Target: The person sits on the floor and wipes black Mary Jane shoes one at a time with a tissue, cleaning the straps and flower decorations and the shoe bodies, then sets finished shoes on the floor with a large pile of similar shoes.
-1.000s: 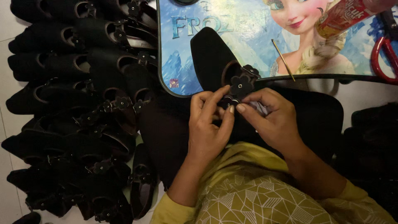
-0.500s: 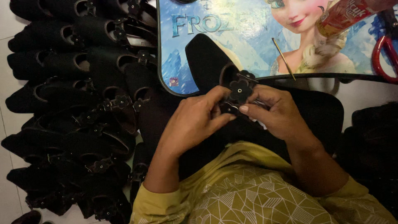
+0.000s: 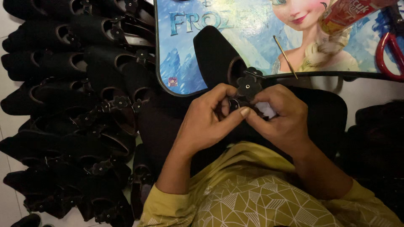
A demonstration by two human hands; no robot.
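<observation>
Your left hand (image 3: 206, 120) and right hand (image 3: 277, 115) cover the rear of the black shoe (image 3: 216, 59), so you can't tell what the fingertips pinch. The red scissors (image 3: 389, 50) and glue tube (image 3: 349, 12) run off the picture's edge. The pile of black shoes (image 3: 71, 113) blurs into darkness.

Red-and-orange tube package (image 3: 349, 14) with printed label, lying slanted on desk (image 3: 185, 63), well above and to right of right hand (image 3: 280, 115); top end cut off by frame edge. Desk surface itself printed: glossy blue-and-white cartoon picture with large lettering, above both hands. Small square purple-and-red sticker (image 3: 172, 81) near desk's lower left corner, up and left of left hand (image 3: 206, 120). No screens visible.
</observation>
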